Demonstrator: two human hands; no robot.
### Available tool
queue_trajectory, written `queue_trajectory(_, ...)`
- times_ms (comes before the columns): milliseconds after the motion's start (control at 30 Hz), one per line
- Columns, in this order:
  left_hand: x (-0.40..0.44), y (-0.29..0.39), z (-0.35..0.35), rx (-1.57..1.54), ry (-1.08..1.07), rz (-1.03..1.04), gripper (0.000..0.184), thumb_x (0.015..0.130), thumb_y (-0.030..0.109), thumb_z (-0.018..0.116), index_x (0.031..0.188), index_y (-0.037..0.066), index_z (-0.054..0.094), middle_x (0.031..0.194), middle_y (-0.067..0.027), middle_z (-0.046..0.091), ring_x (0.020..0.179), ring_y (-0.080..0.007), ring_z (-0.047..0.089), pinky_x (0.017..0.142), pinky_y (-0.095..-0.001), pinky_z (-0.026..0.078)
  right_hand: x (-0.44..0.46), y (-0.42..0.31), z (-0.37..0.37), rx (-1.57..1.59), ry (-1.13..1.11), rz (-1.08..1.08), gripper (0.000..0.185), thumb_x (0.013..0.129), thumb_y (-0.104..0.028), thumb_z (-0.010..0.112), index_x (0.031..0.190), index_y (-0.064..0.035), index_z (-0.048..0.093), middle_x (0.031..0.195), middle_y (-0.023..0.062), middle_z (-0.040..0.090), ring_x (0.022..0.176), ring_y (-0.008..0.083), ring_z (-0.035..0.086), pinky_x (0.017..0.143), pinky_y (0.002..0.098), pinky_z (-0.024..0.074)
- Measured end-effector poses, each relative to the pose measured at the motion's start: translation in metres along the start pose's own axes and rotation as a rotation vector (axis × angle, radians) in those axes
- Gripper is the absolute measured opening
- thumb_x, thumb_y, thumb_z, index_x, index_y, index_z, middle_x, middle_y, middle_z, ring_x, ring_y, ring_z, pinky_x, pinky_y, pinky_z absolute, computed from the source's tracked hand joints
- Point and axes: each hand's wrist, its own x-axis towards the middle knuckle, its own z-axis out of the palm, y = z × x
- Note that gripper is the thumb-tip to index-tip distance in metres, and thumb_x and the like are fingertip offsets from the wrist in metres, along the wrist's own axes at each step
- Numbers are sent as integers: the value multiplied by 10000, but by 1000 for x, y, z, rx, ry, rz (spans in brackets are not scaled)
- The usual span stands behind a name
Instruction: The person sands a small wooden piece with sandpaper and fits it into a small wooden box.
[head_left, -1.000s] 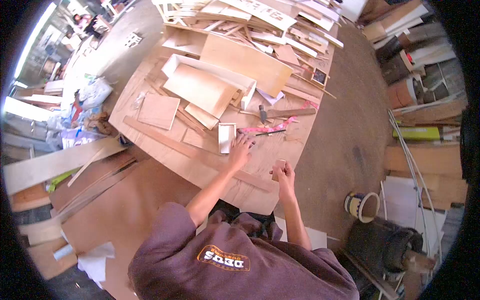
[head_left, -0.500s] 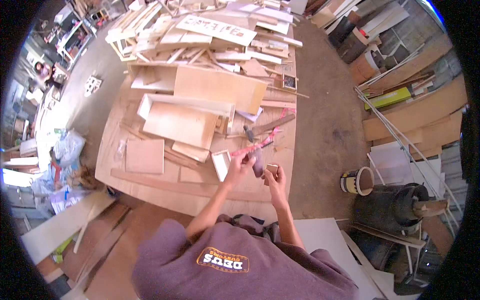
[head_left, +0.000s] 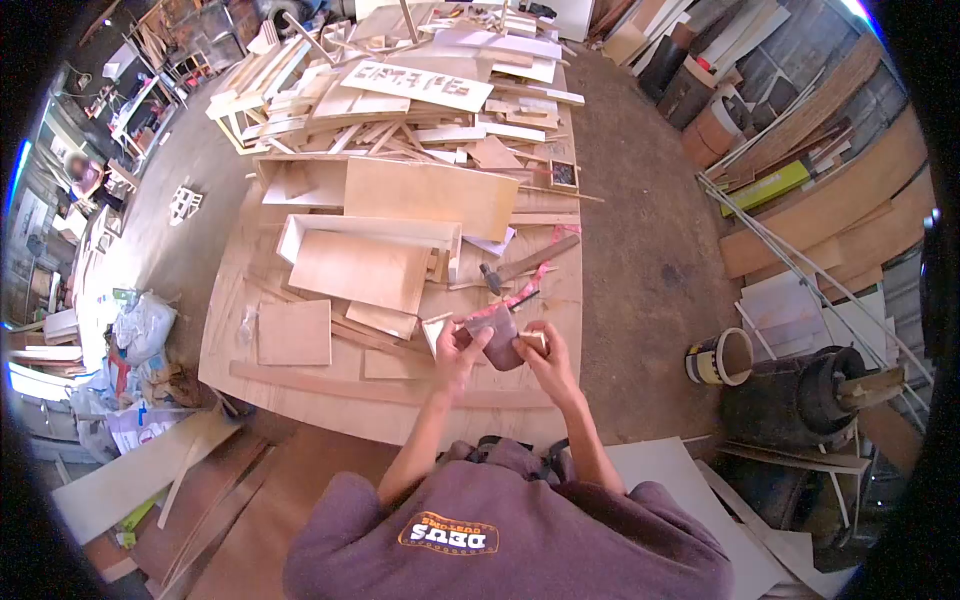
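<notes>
Plywood desk (head_left: 218,335) in a workshop, concrete floor (head_left: 640,300) around it, wood stock on top. Left hand (head_left: 457,358): fingers closed on the left side of a dark flat sheet (head_left: 506,345). Right hand (head_left: 547,368): fingers closed around a small wood block (head_left: 536,342), thumb at the sheet's right edge. Sheet and block are held up over the near part of the desk, between the hands. Small white-sided box (head_left: 433,330) just beyond the left hand, partly hidden by it. Past the sheet: pink strip (head_left: 530,289), then hammer (head_left: 492,279), head left, handle angled up to the right. Left of the hands: square board (head_left: 294,333), long wood strip (head_left: 330,384) along the near side. Further out: open white-sided box (head_left: 292,238) with a panel (head_left: 358,270) on it, then piled boards (head_left: 420,88). Bucket (head_left: 706,362) on the floor, right. Person (head_left: 88,180) far left.
</notes>
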Motion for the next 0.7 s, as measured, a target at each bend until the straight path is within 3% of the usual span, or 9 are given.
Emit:
queue_trajectory(67,-10,12,27,-61,129,92,366,818,123,794,1071,65,536,1092,-88,661,975,-133,623,847,-281,505,1,-6,-14,44,48,-21,183,930,-128,677,1032,-85,531,779,-47,541,684,46,494,549,239,402)
queue_trajectory(167,-11,-2,36,-89,106,86,399,797,144,817,1082,57,552,1081,-64,655,955,-127,617,846,-264,494,-3,-23,-37,226,-11,109,212,906,-119,699,1049,-75,548,855,-7,597,748,84,548,613,252,442)
queue_trajectory(200,-15,6,47,-3,154,106,359,787,162,824,1041,62,592,991,-12,652,851,-89,598,738,-232,482,-2,-23,-46,269,-46,154,233,888,-116,722,1050,-84,557,845,-12,595,731,81,543,587,241,432)
queue_trajectory(233,-18,4,50,5,170,106,359,787,162,824,1041,62,592,991,-12,652,851,-89,598,738,-232,482,-3,-24,-53,279,-59,161,233,888,-116,722,1050,-84,557,845,-12,595,731,81,543,587,241,432)
queue_trajectory(333,-31,4,59,26,109,19,279,788,174,816,990,86,645,825,55,616,686,-31,514,551,-212,392,-3,-19,-76,257,14,143,286,853,-114,759,1073,-82,580,849,-13,600,748,87,556,591,236,438)
queue_trajectory(533,-78,-17,80,177,190,-28,410,797,224,816,1113,37,634,828,34,614,778,-77,569,674,-242,476,-11,10,-102,175,53,79,260,828,-95,770,1020,-60,598,868,-16,593,806,81,544,673,244,450)
queue_trajectory(633,-97,-61,69,368,347,162,399,813,263,804,1067,8,633,879,-8,655,826,-113,599,737,-284,497,-16,31,-105,205,-86,111,238,820,-68,758,997,-56,600,864,-29,572,809,72,526,680,232,436)
queue_trajectory(667,-111,-65,63,557,419,86,400,812,290,804,1023,-14,652,878,-20,672,795,-112,595,714,-293,488,-17,37,-106,200,-140,164,225,816,-40,740,989,-66,598,839,-38,555,803,72,525,664,230,427)
queue_trajectory(700,-122,-63,61,558,449,81,400,812,290,804,1023,-14,652,878,-20,672,795,-112,595,714,-293,488,-21,41,-103,203,-169,174,225,816,-40,740,989,-66,598,839,-38,555,803,72,525,664,230,427)
